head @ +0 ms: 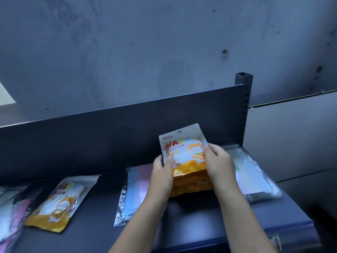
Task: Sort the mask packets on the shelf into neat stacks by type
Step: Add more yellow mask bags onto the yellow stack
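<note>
An orange and white mask packet (186, 154) is held tilted up above the dark shelf (191, 221), over more orange packets (191, 185) beneath it. My left hand (162, 172) grips its left edge and my right hand (218, 163) grips its right edge. To the left lies a clear packet of blue and pink masks (133, 190). Further left lies another orange packet (56, 203) flat on the shelf. A stack of clear packets with white masks (255, 176) lies at the right end.
More clear packets with pink and white masks (9, 212) lie jumbled at the far left. The shelf's dark back panel (109, 136) and a perforated upright post (244, 106) stand behind. A grey concrete wall rises beyond.
</note>
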